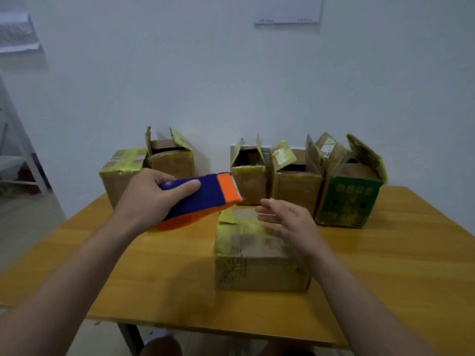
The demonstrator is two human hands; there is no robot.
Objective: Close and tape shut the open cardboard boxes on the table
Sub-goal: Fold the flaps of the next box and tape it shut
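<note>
Your left hand point(151, 199) grips the blue and orange tape dispenser point(203, 199), held above the wooden counter point(154, 265) with its cutter end pointing right. Your right hand point(288, 224) hovers spread open and empty over the near cardboard box point(259, 263), whose flaps lie closed. Along the far edge stand a closed box point(120, 176) on the left, three brown boxes with flaps up, and an open green printed box point(349, 199) on the right.
</note>
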